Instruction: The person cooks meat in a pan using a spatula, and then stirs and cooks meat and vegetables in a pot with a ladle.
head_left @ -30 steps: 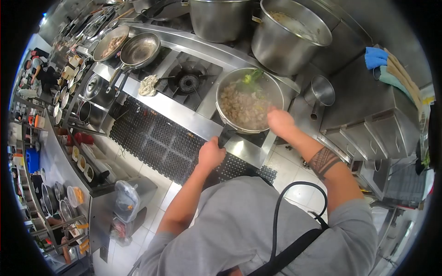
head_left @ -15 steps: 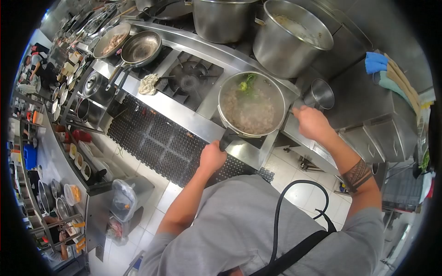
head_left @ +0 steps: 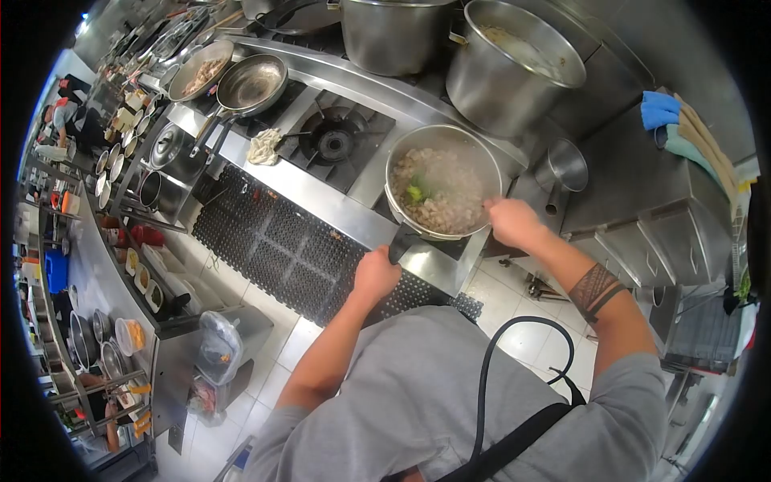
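Note:
A round metal pot (head_left: 391, 201) with chunks of browned food (head_left: 454, 193) sits on the stove, some steam over it. Green leaves (head_left: 415, 191) lie among the chunks on the left side. My left hand (head_left: 376, 275) is wrapped round the pot's black handle (head_left: 403, 241). At the pot's right rim is my right hand (head_left: 515, 222), its fingers closed; what they hold is too small to make out.
Two tall stockpots (head_left: 514, 88) stand behind the pot. Left of it are a bare burner (head_left: 333, 143), a crumpled cloth (head_left: 264, 148) and two frying pans (head_left: 251, 84). A metal container (head_left: 564, 165) stands at the right. Another person (head_left: 63, 112) is far left.
My right hand went out right of the pot, then came back to its rim. The green leaves have moved from the far side of the pot toward the near left, among the chunks.

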### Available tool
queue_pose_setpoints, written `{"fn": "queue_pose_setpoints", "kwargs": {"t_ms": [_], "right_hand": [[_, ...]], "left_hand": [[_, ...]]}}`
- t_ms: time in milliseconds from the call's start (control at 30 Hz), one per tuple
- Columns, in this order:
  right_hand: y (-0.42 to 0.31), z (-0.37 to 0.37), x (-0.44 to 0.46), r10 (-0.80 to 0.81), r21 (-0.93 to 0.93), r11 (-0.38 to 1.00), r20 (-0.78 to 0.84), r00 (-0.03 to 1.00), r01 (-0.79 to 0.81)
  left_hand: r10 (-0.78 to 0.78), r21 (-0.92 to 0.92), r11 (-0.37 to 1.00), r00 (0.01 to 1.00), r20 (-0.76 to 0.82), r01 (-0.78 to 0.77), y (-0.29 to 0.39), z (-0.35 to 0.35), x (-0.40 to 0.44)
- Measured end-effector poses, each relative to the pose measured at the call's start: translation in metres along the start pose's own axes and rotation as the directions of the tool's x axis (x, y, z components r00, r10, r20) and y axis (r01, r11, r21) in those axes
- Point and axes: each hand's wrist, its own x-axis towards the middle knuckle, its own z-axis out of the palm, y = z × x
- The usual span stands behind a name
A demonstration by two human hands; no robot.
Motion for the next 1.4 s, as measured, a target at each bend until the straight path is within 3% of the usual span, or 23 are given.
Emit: {"fn": "queue_pose_setpoints", "kwargs": {"t_ms": [267, 333, 467, 533, 667, 767, 833, 933, 1133, 1333, 1400], "right_hand": [[0.020, -0.067, -0.039, 0.149, 0.167, 0.978, -0.147, 0.978, -0.124], [0.006, -0.071, -0.047, 0.182, 0.345, 0.928, -0.082, 0.980, -0.144], [-0.008, -0.018, -0.017, 0.193, 0.372, 0.913, -0.034, 0.981, -0.167], [-0.011, -0.002, 0.002, 0.275, 0.370, 0.898, -0.054, 0.960, -0.237], [-0.007, -0.005, 0.018, 0.240, 0.335, 0.913, 0.016, 0.971, -0.232], [-0.004, -0.034, -0.001, 0.269, 0.313, 0.921, -0.081, 0.960, -0.232], [-0.002, -0.054, -0.023, 0.284, 0.396, 0.898, -0.188, 0.940, -0.192], [-0.002, -0.068, -0.044, 0.294, 0.394, 0.893, -0.141, 0.945, -0.219], [-0.005, -0.028, -0.041, 0.228, 0.312, 0.933, -0.121, 0.966, -0.181], [0.005, 0.020, 0.007, 0.370, 0.397, 0.859, -0.046, 0.928, -0.323], [0.015, 0.016, 0.004, 0.352, 0.446, 0.848, -0.072, 0.933, -0.286]], "left_hand": [[-0.010, -0.015, 1.000, 1.000, 0.017, 0.010, -0.002, 0.001, 0.003], [-0.004, -0.021, 1.000, 1.000, 0.014, 0.004, -0.001, 0.001, 0.003], [-0.004, -0.004, 1.000, 1.000, 0.031, 0.004, 0.003, -0.004, 0.001], [0.000, -0.005, 1.000, 0.999, 0.036, 0.000, 0.001, -0.002, 0.002], [-0.038, -0.030, 0.999, 0.997, 0.067, 0.040, 0.005, -0.006, 0.001], [0.012, -0.012, 1.000, 1.000, 0.014, -0.012, -0.001, 0.000, 0.001], [0.009, -0.011, 1.000, 1.000, 0.016, -0.009, -0.003, 0.001, 0.002], [0.030, -0.006, 1.000, 0.999, 0.014, -0.029, -0.008, 0.007, 0.005], [0.036, -0.003, 0.999, 0.999, 0.023, -0.036, -0.005, 0.004, 0.006], [0.014, -0.003, 1.000, 0.998, 0.056, -0.014, -0.005, 0.005, 0.006], [-0.008, -0.010, 1.000, 0.998, 0.067, 0.008, -0.003, 0.001, 0.006]]}}
